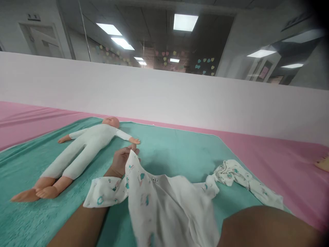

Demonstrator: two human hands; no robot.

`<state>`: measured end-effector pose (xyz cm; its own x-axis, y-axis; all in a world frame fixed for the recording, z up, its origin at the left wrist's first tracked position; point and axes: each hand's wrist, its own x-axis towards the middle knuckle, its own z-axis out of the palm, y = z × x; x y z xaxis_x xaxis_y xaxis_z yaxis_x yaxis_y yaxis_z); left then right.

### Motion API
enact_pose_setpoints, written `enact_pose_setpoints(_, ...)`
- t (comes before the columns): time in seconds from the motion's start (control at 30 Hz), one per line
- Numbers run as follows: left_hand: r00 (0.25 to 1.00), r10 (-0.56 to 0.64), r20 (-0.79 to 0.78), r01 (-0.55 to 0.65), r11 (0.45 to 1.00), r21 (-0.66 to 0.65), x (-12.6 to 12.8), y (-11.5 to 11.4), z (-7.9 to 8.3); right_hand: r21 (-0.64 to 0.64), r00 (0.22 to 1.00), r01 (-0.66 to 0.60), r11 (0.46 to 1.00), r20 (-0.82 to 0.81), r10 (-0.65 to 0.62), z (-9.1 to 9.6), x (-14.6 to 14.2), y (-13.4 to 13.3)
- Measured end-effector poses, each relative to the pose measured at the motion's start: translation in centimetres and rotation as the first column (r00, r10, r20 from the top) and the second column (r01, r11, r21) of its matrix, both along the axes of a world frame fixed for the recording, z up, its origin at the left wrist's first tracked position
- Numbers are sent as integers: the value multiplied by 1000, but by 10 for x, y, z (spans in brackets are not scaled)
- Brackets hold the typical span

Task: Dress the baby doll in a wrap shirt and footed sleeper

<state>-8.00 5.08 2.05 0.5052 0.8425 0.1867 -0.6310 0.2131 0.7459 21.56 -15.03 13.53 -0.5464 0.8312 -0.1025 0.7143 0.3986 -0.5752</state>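
A white baby shirt (164,209) with small teal prints hangs in front of me, its neck label facing up. My left hand (122,160) is closed at the shirt's upper left edge, with its fingers partly behind the cloth. The shirt's left sleeve (105,192) drapes over my wrist. I do not see my right hand; a bare, rounded limb (267,226) fills the lower right, and I cannot tell whether it is an arm or a knee. Left of my hand, a baby doll (89,147) in a white bodysuit lies on its back.
Matching printed baby clothing (246,181) lies bunched on the right side of the teal blanket (177,144). Beneath is a pink mat (280,164), bordered by a low white wall (159,96) with glass above. Bare toes (323,163) show at the far right edge.
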Motion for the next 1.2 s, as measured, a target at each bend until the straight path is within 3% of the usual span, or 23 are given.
enact_pose_setpoints(0.07, 987, -134, -89, 138, 989, 43, -2, -2, 1, -183, 990, -134, 974, 19, 140, -14, 0, 8)
enact_pose_setpoints(0.13, 956, -178, -235, 203, 975, 90, -3, -6, 6, -263, 994, -100, 960, 10, 106, -28, 0, 22)
enact_pose_setpoints(0.2, 872, -216, -440, 293, 950, 112, -3, -10, 12, -178, 998, 65, 982, 16, -64, -45, -1, 37)
enact_pose_setpoints(0.3, 594, -256, -762, 482, 872, 82, -2, -14, 18, 24, 973, 227, 974, 40, -227, -79, -5, 58)
enact_pose_setpoints(0.37, 448, -188, -874, 527, 845, 89, 0, -15, 18, 142, 964, 239, 961, 83, -252, -102, -9, 70)
enact_pose_setpoints(0.47, 400, 105, -911, 423, 860, 285, 7, -22, 14, 244, 953, 256, 935, 97, -286, -126, -11, 85)
enact_pose_setpoints(0.53, 353, 333, -874, 358, 816, 455, 13, -30, 10, 235, 960, 253, 938, 57, -273, -130, -9, 89)
enact_pose_setpoints(0.63, 260, 481, -837, 403, 734, 547, 22, -46, 8, 195, 966, 258, 946, -86, -245, -114, -1, 84)
enact_pose_setpoints(0.73, 221, 517, -827, 439, 705, 557, 26, -63, 21, 142, 877, 392, 909, -358, -322, -75, 14, 67)
enact_pose_setpoints(0.8, 217, 615, -758, 330, 684, 650, 28, -78, 44, 82, 768, 470, 879, -530, -361, -45, 26, 50)
enact_pose_setpoints(0.87, 188, 739, -647, 157, 628, 762, 30, -100, 77, 52, 701, 473, 879, -626, -341, -19, 36, 32)
enact_pose_setpoints(0.97, 145, 809, -569, 43, 570, 821, 41, -140, 134, 111, 728, 389, 915, -645, -232, 6, 31, 6)
enact_pose_setpoints(1.07, 65, 870, -488, 118, 479, 870, 61, -178, 177, 148, 780, 227, 963, -620, -89, 15, 2, -7)
enact_pose_setpoints(1.13, -4, 901, -433, 216, 423, 880, 71, -193, 192, 128, 782, 138, 982, -622, -29, 16, -22, -9)
enact_pose_setpoints(1.2, -45, 917, -397, 289, 392, 873, 75, -200, 197, 126, 762, 154, 980, -647, -36, 17, -41, -6)
